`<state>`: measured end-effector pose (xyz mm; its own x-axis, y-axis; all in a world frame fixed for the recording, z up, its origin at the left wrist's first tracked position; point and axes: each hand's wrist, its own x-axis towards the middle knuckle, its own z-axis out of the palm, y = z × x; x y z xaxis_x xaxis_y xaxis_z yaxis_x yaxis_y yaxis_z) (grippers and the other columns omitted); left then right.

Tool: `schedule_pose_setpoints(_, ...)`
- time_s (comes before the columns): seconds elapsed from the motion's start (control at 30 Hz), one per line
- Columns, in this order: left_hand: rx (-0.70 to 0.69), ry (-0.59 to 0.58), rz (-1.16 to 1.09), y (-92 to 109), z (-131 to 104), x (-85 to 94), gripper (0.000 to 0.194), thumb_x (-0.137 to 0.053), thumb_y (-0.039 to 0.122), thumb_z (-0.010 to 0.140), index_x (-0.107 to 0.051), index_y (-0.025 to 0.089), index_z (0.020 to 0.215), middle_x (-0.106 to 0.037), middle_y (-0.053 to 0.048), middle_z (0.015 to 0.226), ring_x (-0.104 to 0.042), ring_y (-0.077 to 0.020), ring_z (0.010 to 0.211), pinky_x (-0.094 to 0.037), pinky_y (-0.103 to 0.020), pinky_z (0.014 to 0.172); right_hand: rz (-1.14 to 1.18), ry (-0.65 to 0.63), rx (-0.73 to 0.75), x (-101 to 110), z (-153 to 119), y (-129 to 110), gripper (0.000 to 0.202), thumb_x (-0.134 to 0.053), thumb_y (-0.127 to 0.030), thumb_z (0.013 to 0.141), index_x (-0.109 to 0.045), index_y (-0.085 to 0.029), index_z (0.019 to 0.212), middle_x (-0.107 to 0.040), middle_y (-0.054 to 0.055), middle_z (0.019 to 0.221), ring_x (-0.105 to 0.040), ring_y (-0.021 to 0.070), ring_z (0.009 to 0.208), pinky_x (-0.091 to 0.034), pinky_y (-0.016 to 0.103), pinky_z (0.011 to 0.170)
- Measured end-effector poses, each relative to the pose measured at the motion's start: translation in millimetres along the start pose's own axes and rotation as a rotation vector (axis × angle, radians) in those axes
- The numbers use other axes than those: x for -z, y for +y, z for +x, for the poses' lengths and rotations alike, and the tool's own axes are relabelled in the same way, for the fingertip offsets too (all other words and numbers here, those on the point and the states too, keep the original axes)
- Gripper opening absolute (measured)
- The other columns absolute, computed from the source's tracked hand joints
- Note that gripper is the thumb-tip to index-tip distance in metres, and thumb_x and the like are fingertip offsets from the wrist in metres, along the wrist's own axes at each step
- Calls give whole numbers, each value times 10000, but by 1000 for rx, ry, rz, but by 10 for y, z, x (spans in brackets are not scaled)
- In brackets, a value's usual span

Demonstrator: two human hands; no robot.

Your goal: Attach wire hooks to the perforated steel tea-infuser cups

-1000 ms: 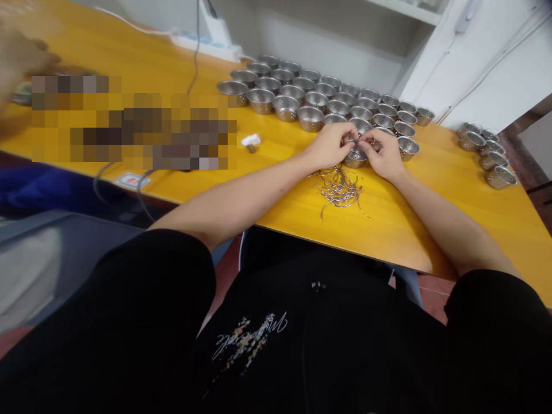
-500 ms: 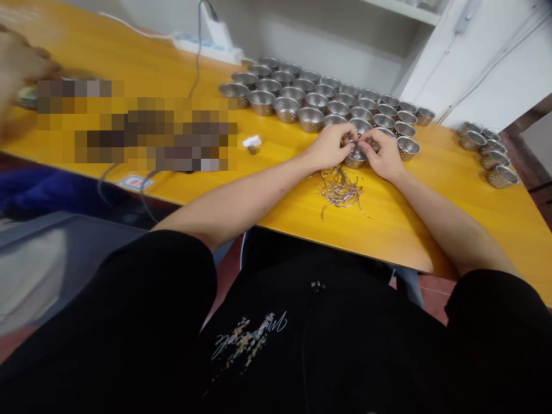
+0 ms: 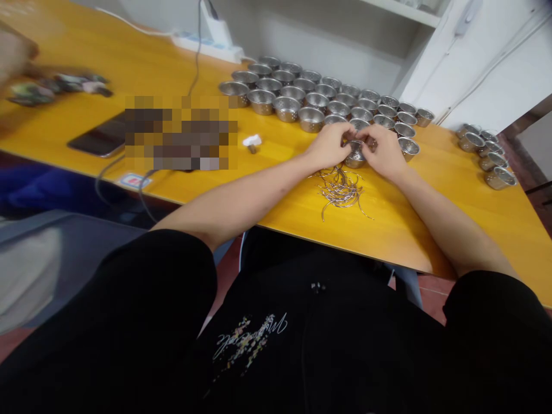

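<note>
A small perforated metal cup [image 3: 355, 158] stands on the yellow table between my hands. My left hand [image 3: 331, 142] is closed at the left side of its rim, thumb and fingertips curled together. On the right side, my right hand [image 3: 383, 150] pinches at the same rim with bent fingers. The fingertips nearly meet over the cup, and any thin piece between them is hidden. Just in front lies a loose pile of thin, curved metal wires [image 3: 340, 190].
Rows of similar metal cups [image 3: 311, 119] stand behind my hands. Several more cups [image 3: 500, 177] sit at the right edge. A white power strip [image 3: 207, 47], a dark phone [image 3: 97, 137], a small white object [image 3: 252, 140] and cables lie to the left. Another person's blurred hand [image 3: 15, 52] shows far left.
My right hand has shifted slightly, its fingers more bent over the cup's rim. At far left, the other person's hand has drawn back toward the edge.
</note>
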<state>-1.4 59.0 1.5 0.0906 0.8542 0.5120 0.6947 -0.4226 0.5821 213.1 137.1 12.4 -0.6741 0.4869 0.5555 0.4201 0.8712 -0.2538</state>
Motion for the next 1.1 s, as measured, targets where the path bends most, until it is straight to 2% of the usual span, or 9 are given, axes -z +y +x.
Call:
schedule_pose_setpoints(0.13, 1, 5, -19, -22, 5, 1, 443, -682, 92, 881, -813, 169, 1297, -876, -107, 1230, -802, -296, 1161, -616, -463, 1145, -119, -109, 23, 91, 48, -90, 354, -632, -229, 1059, -841, -238, 1346, -875, 138, 1228, -788, 391, 1183, -614, 580, 1090)
schedule_pose_setpoints(0.27, -17, 17, -17, -24, -22, -11, 648, -694, 108, 878, -744, 232, 1512, -879, -87, 1262, -811, -331, 1210, -615, -516, 1173, -247, -246, 28, 167, 73, -191, 384, -605, -186, 1077, -838, -234, 1378, -880, 133, 1252, -798, 381, 1183, -596, 564, 1075)
schedule_pose_setpoints(0.37, -56, -2, 28, -9, -48, -12, 715, -700, 131, 873, -714, 282, 1572, -872, -79, 1289, -811, -349, 1235, -619, -531, 1169, -340, -297, 32, 177, 74, -247, 365, -598, -190, 1095, -823, -196, 1382, -878, 158, 1205, -793, 380, 1151, -579, 541, 1031)
schedule_pose_setpoints(0.5, -101, -20, 69, 50, -68, 7, 658, -671, 153, 903, -734, 328, 1534, -873, -66, 1287, -805, -337, 1255, -625, -506, 1147, -427, -310, 59, 171, 74, -303, 360, -563, -174, 1102, -816, -162, 1357, -869, 187, 1170, -791, 380, 1096, -554, 516, 971)
schedule_pose_setpoints(0.67, -109, -47, 137, 138, -86, 66, 588, -621, 132, 903, -762, 296, 1449, -882, -78, 1289, -815, -334, 1224, -638, -495, 1091, -450, -355, 37, 215, 90, -376, 392, -580, -160, 1068, -825, -167, 1374, -871, 181, 1170, -787, 371, 1061, -539, 505, 954)
schedule_pose_setpoints(0.83, -115, -51, 158, 142, -92, 92, 574, -600, 135, 903, -761, 293, 1431, -886, -65, 1286, -814, -318, 1225, -638, -472, 1102, -468, -359, 26, 250, 89, -437, 387, -584, -169, 1062, -815, -172, 1373, -873, 177, 1164, -787, 378, 1066, -524, 489, 932)
schedule_pose_setpoints(0.97, -86, -61, 97, 123, -86, 91, 585, -629, 136, 884, -778, 307, 1423, -878, -71, 1293, -813, -345, 1259, -632, -506, 1139, -404, -346, 41, 219, 85, -394, 362, -602, -179, 1065, -811, -166, 1359, -872, 182, 1183, -800, 381, 1090, -549, 510, 961)
schedule_pose_setpoints(1.1, -90, -60, -15, 113, -76, 80, 527, -664, 151, 880, -789, 250, 1382, -871, -84, 1343, -799, -344, 1285, -612, -532, 1203, -306, -281, 53, 166, 76, -265, 333, -585, -171, 1044, -832, -205, 1265, -872, 140, 1087, -806, 364, 1081, -588, 537, 999)
